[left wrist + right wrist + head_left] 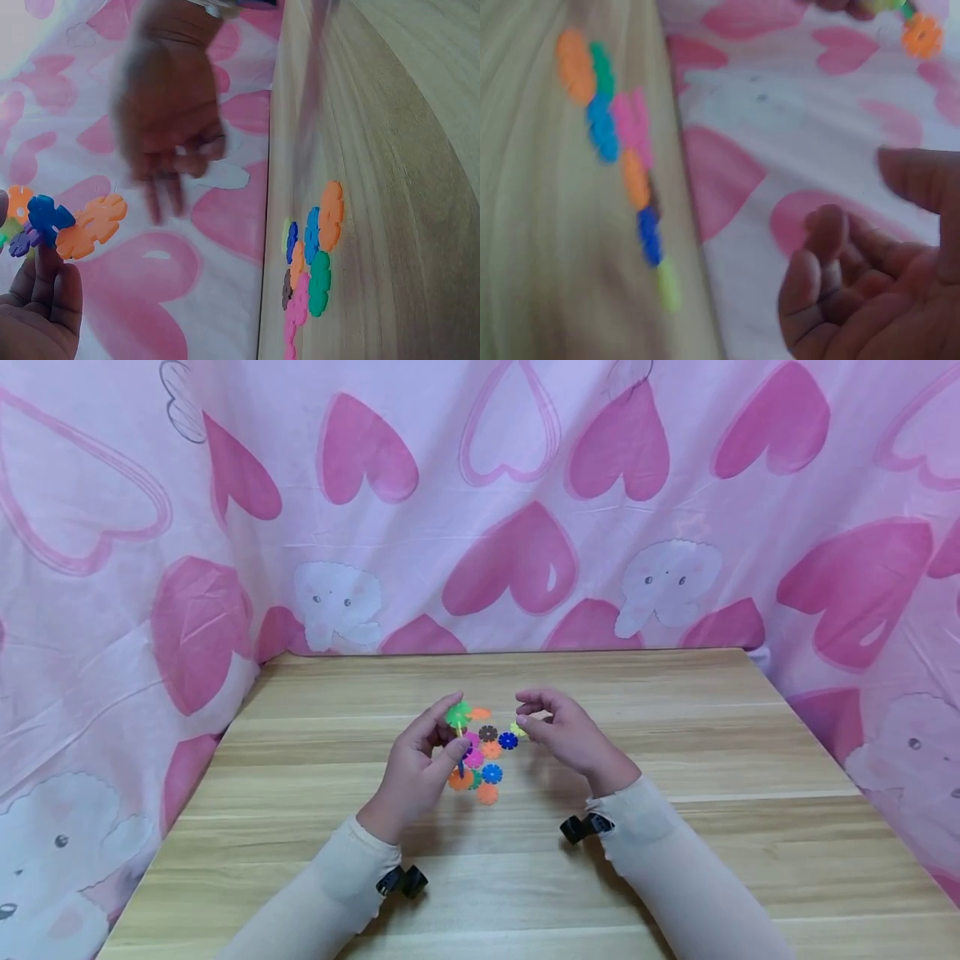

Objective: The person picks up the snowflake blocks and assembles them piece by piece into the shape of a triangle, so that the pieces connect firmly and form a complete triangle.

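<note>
My left hand grips a cluster of joined plastic snowflake discs between thumb and fingers, raised above the table. Green, orange, blue and purple discs show in it; part of the cluster is hidden behind the fingers. My right hand hovers to the right of it with loosely bent fingers. In the right wrist view its thumb stands apart from the fingers and nothing lies between them. Nearest to that hand on the table is a yellow-green disc, partly covered by the fingertips in the head view.
Several loose discs lie flat together on the wooden table: dark blue, brown, light blue, green, pink and orange. A pink heart-patterned curtain stands along the table's back and sides.
</note>
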### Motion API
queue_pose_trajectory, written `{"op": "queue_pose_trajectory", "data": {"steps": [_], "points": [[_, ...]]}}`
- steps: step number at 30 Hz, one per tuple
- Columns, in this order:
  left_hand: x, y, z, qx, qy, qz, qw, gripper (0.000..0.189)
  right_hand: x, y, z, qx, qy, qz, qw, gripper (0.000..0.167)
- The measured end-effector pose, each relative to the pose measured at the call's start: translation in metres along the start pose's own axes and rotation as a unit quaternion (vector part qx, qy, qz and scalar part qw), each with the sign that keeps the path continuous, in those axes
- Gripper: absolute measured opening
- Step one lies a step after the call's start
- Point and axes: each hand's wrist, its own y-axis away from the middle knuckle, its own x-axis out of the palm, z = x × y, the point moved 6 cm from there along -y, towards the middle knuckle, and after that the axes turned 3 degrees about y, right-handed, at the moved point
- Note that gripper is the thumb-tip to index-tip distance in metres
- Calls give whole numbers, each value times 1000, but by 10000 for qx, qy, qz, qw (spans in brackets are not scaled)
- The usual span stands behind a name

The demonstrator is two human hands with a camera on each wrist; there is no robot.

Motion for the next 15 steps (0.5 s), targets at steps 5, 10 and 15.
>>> {"op": "queue_pose_trajectory", "data": {"steps": [5,10,15], "points": [[1,0,0,79,92,101,9999,57,7,-4,-26,681,490,696,9940,58],[2,-1,1,143,127,166,9997,57,12,-3,-40,1222,854,1074,9830,63],[2,-1,1,232,197,186,9994,59,11,-4,-41,1189,1431,897,9784,60]]}}
